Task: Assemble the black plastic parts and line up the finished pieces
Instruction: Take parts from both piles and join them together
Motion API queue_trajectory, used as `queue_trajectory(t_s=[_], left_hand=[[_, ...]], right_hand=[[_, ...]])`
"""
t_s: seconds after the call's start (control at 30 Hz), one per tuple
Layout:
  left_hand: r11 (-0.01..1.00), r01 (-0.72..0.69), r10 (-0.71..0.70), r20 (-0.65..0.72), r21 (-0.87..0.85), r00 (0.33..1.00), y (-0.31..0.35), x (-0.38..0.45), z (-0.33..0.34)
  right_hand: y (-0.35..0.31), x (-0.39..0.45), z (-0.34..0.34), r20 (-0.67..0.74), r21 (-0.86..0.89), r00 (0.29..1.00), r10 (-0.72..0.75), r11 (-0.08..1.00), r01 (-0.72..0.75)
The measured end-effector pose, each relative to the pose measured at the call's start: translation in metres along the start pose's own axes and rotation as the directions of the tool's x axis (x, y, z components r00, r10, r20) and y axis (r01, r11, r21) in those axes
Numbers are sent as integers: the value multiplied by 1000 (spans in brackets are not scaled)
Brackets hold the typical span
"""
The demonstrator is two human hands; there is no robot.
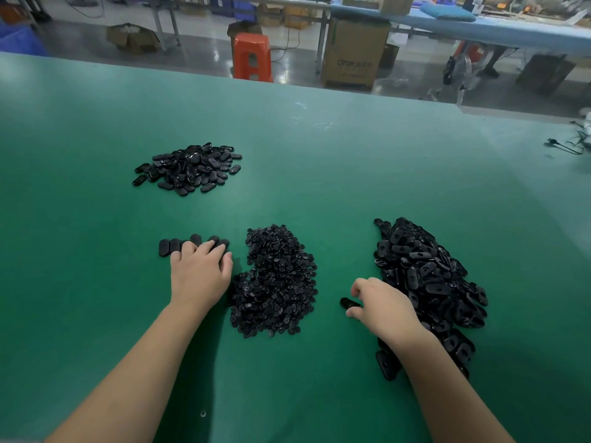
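Note:
On the green table lie three heaps of black plastic parts: small round pieces in the middle, larger oval shells at the right, and oval pieces farther back on the left. A short row of finished black pieces lies left of the middle heap. My left hand rests on the right end of that row, fingertips on the pieces. My right hand pinches one black oval part just left of the right heap.
Beyond the table's far edge stand an orange stool, a large cardboard box and a blue-topped bench. Black cables lie at the table's right edge. A tiny loose bit lies near the front.

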State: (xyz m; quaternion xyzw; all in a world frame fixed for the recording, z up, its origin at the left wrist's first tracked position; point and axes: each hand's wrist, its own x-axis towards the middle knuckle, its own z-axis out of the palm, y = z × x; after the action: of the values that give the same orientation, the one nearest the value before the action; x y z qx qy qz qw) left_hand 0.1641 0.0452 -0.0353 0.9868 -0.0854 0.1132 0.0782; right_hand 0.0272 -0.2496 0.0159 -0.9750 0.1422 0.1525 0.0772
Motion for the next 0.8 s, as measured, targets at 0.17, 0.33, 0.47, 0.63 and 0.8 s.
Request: queue_trajectory(t_s=[0.17,0.33,0.47,0.63,0.8], left_hand=[[993,42,-51,78,112,996,-1,4,0],[985,108,-126,136,132,983,-6,7,-3],[996,73,-71,36,-57,997,2,4,-9],[971,-12,27,58,-238,998,20,3,-20],[997,-7,35,366,-78,930,37,3,-27]], right_hand=[[-1,1,3,-25,15,998,-55,998,55],[0,5,8,-99,122,995,-25,992,37],[-3,5,13,-33,753,998,61,658,-15],[-15,-3,4,79,980,997,18,181,-81],[-22,-8,0,101,995,993,62,15,-102]])
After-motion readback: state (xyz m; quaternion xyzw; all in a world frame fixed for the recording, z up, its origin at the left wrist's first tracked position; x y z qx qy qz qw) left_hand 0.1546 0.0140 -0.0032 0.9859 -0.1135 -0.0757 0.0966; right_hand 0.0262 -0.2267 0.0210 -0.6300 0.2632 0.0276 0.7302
